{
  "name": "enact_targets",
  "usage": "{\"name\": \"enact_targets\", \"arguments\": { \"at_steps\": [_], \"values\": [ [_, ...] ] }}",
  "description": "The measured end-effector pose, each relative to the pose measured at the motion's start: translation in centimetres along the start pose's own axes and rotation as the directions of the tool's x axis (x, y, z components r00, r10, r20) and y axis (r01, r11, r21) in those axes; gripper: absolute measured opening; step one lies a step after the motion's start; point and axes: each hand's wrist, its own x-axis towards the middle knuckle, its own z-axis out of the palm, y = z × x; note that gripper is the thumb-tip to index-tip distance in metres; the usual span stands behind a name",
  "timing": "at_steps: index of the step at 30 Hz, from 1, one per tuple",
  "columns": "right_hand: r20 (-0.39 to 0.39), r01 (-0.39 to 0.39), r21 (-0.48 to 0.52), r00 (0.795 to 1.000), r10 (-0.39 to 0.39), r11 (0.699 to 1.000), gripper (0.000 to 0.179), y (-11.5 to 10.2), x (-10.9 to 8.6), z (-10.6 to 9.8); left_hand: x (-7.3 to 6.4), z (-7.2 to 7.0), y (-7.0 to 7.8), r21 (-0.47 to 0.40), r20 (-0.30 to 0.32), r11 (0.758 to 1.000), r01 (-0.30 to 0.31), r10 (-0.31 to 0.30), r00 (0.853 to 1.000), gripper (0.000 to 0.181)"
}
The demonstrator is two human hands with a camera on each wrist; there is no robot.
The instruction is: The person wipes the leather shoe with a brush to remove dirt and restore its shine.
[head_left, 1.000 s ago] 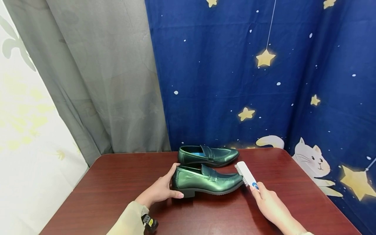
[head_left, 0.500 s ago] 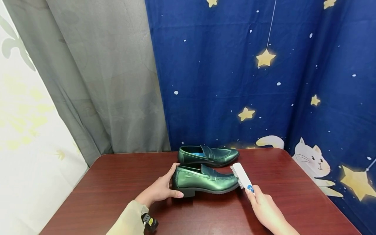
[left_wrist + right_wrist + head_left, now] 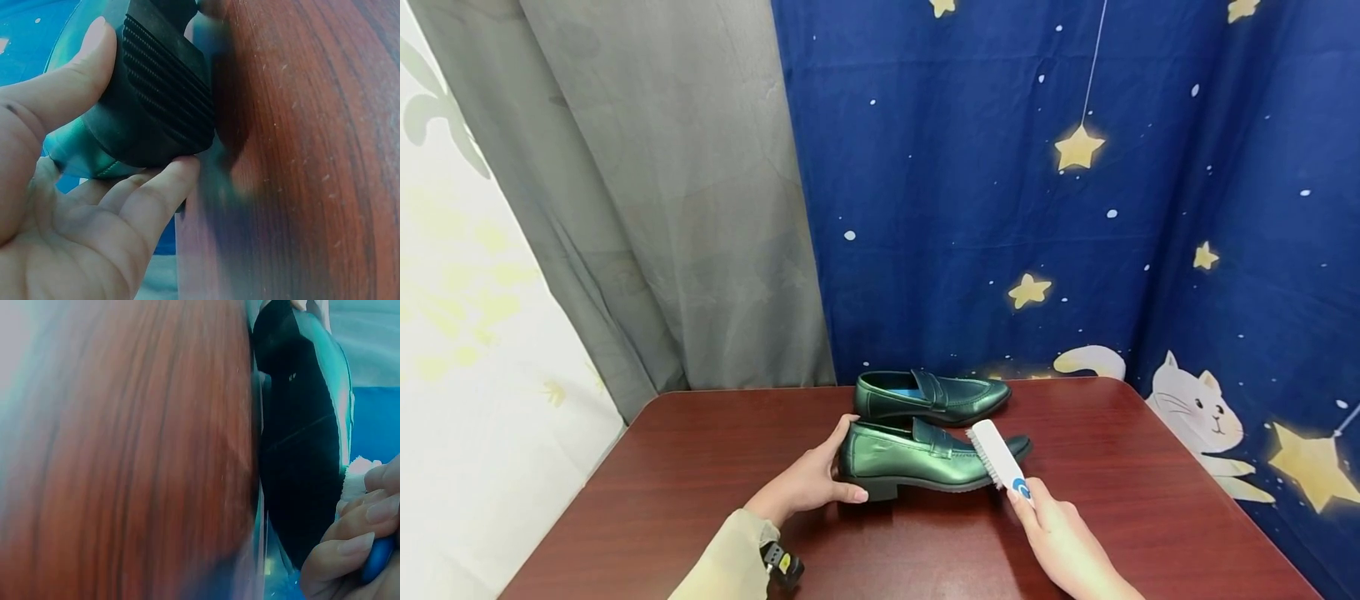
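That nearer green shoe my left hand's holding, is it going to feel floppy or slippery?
The nearer green shoe is probably fairly stiff: its upper looks full where the left hand grips it. Its shine suggests it may be slippery. The blocky heel could make it back-heavy.

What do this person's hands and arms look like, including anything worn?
The left hand and right hand are bare, without gloves. The left sleeve is pale beige, with a small yellow-marked black device beside it. No sleeve shows on the right.
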Motion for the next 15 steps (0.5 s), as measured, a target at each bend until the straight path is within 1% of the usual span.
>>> {"name": "enact_targets", "arguments": {
  "at_steps": [4,9,12,15],
  "values": [
    [0.008,0.004,0.030,1.000,-0.005,1.000,0.015,-0.9,-0.1,0.6,-0.1,0.0,-0.1,-0.003,-0.001,1.000,0.005,-0.005,1.000,0.111],
    [0.046,-0.004,0.075,0.999,0.001,0.997,0.015,-1.8,-0.2,1.5,-0.1,0.0,-0.1,0.004,-0.002,1.000,0.003,-0.003,1.000,0.112],
    [0.068,-0.016,0.083,0.998,0.010,0.996,0.015,-2.3,-0.2,1.9,-0.1,0.0,-0.2,0.003,-0.003,1.000,0.001,0.000,1.000,0.111],
    [0.075,-0.015,0.082,0.997,0.009,0.997,0.016,-2.8,-0.2,2.3,-0.1,0.0,-0.2,0.001,-0.004,1.000,-0.002,0.002,1.000,0.111]
  ]
}}
